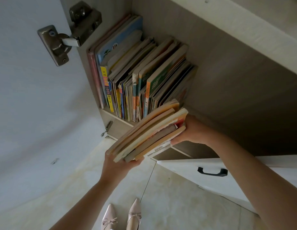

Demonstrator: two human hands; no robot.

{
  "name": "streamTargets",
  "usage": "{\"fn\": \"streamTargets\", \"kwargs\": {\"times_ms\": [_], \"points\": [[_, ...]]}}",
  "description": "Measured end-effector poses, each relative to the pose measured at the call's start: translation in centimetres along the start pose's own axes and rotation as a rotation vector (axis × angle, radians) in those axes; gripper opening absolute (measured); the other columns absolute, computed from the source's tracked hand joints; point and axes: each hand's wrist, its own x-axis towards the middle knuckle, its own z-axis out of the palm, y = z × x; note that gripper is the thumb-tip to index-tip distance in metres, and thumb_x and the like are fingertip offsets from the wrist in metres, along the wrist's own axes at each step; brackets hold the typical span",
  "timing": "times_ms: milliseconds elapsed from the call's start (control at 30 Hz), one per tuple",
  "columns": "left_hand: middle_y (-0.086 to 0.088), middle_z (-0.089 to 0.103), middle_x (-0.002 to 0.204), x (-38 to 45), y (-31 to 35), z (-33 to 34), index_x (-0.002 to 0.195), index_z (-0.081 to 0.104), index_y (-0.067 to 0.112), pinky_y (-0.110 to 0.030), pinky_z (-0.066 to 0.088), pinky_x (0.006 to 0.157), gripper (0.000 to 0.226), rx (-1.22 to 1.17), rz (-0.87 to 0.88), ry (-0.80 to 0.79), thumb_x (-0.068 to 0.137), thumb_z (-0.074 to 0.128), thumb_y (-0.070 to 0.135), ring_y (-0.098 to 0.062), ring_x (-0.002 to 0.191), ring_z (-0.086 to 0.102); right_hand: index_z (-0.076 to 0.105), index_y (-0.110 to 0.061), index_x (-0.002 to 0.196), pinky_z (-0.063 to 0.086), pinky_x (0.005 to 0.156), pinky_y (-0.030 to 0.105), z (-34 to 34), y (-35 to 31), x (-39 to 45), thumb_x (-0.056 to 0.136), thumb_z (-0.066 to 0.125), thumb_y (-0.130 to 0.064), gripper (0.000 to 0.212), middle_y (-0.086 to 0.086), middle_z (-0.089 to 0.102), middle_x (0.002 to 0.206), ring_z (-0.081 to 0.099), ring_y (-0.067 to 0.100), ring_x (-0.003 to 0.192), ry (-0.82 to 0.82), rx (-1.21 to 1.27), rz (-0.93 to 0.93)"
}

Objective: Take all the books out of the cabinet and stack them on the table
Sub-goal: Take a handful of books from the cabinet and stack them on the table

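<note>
Gripping a book bundle [149, 131] slanting lower-left to upper-right, both hands [192, 131].

Pale tiled floor [169, 196]; white drawer [194, 173] — black handle [212, 172]; light dim, perhaps daylight.

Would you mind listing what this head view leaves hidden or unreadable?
- Table: nowhere in frame.
- Left hand fingers: behind the held bundle of books.
- Right hand fingers: behind the same bundle.
- Shelved books: most spine titles too small or blurred.
- Cabinet right side: cut off by the frame edge.
</note>
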Motion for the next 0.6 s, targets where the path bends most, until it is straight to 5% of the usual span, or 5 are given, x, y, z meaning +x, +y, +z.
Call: {"fn": "streamTargets", "kwargs": {"times_ms": [167, 333, 500, 600], "points": [[0.010, 0.072, 0.106, -0.4, 0.6, -1.2, 0.111, 0.066, 0.037, -0.042, 0.058, 0.083, 0.069, 0.022, -0.089, -0.061, 0.047, 0.092, 0.031, -0.013, 0.101, 0.068, 0.056, -0.028, 0.119, 0.056, 0.091, 0.028, 0.8, -0.3, -1.6, 0.068, 0.085, -0.007, 0.062, -0.013, 0.065, 0.113, 0.062, 0.001, 0.107, -0.005, 0.078, -0.037], [0.017, 0.076, 0.094, -2.7, 4.5, -3.4, 0.101, 0.067, 0.022, -0.022, 0.059, 0.067, 0.056, 0.023, -0.138, -0.172, 0.059, 0.086, -0.011, -0.006, 0.091, 0.072, 0.058, -0.037, 0.103, 0.057, 0.068, 0.015, 1.5, -2.2, -5.8, 0.068, 0.084, -0.002, 0.056, -0.021, 0.067, 0.098, 0.065, -0.005, 0.089, 0.005, 0.282, 0.014], [-0.004, 0.075, 0.107, -7.5, 9.4, -5.2, 0.113, 0.062, 0.013, -0.037, 0.060, 0.073, 0.067, -0.175, -0.242, -0.089, 0.051, 0.087, 0.016, -0.023, 0.097, 0.072, 0.056, -0.036, 0.112, 0.058, 0.066, 0.022, 2.6, -5.6, -10.8, 0.070, 0.084, -0.014, 0.056, -0.018, 0.068, 0.104, 0.065, 0.005, 0.094, 0.047, 0.504, 0.058], [-0.014, 0.072, 0.112, -10.4, 11.7, -5.4, 0.117, 0.054, 0.009, -0.056, 0.057, 0.080, 0.067, -0.360, -0.312, 0.029, 0.058, 0.084, 0.011, -0.038, 0.098, 0.070, 0.058, -0.028, 0.116, 0.060, 0.079, 0.035, 3.7, -7.2, -13.4, 0.068, 0.082, -0.030, 0.054, -0.008, 0.071, 0.109, 0.069, 0.014, 0.097, 0.095, 0.588, 0.069]]}}
